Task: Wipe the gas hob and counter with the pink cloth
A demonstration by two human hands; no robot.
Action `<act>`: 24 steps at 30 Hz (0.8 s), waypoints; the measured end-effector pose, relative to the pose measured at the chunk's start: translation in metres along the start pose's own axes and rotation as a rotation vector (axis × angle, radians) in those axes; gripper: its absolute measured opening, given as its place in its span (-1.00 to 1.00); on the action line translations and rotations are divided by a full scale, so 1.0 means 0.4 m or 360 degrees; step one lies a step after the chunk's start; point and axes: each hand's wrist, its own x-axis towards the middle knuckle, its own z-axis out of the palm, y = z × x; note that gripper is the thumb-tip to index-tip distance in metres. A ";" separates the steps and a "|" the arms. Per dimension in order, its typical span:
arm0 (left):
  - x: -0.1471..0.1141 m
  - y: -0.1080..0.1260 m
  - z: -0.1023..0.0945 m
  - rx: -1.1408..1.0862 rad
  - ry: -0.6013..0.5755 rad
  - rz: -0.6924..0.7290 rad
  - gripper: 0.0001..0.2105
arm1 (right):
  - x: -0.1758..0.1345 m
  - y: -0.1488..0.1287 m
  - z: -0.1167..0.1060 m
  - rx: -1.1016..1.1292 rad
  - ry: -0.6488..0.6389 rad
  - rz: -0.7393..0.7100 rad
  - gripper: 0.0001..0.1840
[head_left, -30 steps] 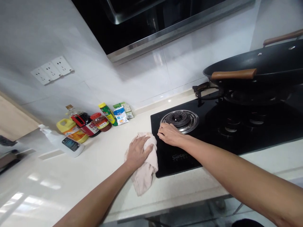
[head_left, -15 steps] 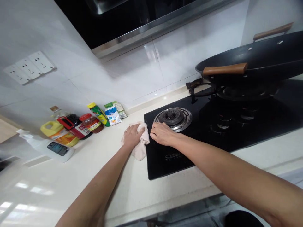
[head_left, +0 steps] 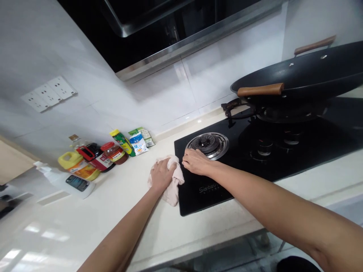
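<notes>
My left hand presses down on a crumpled pale pink cloth, its fingers bent over the fabric. The cloth lies on the white counter along the left edge of the black glass gas stove, with a fold lapping onto the glass. Just right of it, my right hand is closed low over the stove's left part, in front of the round burner. Its fingertips are curled under, so whatever they pinch is hidden.
A large black wok with wooden handles sits on the right burner. A loose black pan support lies behind. Bottles, a red-lidded jar, seasoning packets and a white spray bottle stand left. The range hood overhangs.
My left hand and the cloth have slid slightly toward me along the stove's edge. My right hand stays closed in nearly the same place. The whole view has shifted a little.
</notes>
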 end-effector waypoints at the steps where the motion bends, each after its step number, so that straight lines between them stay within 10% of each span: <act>1: -0.022 0.004 -0.008 -0.0018 -0.0016 -0.0001 -0.59 | -0.001 0.001 0.002 -0.0001 0.0002 -0.0004 -0.63; 8: -0.140 0.011 -0.030 -0.0241 0.0039 0.0126 -0.64 | -0.009 0.005 0.016 0.0017 -0.0006 -0.0022 -0.65; 16: -0.122 -0.010 -0.029 -0.0782 0.0185 0.0245 -0.86 | -0.038 -0.052 -0.004 0.0254 -0.0012 -0.0189 -0.71; 24: -0.128 0.019 -0.035 -0.1569 0.0085 0.0315 -0.80 | -0.064 -0.091 -0.024 0.0450 -0.0092 -0.0466 -0.26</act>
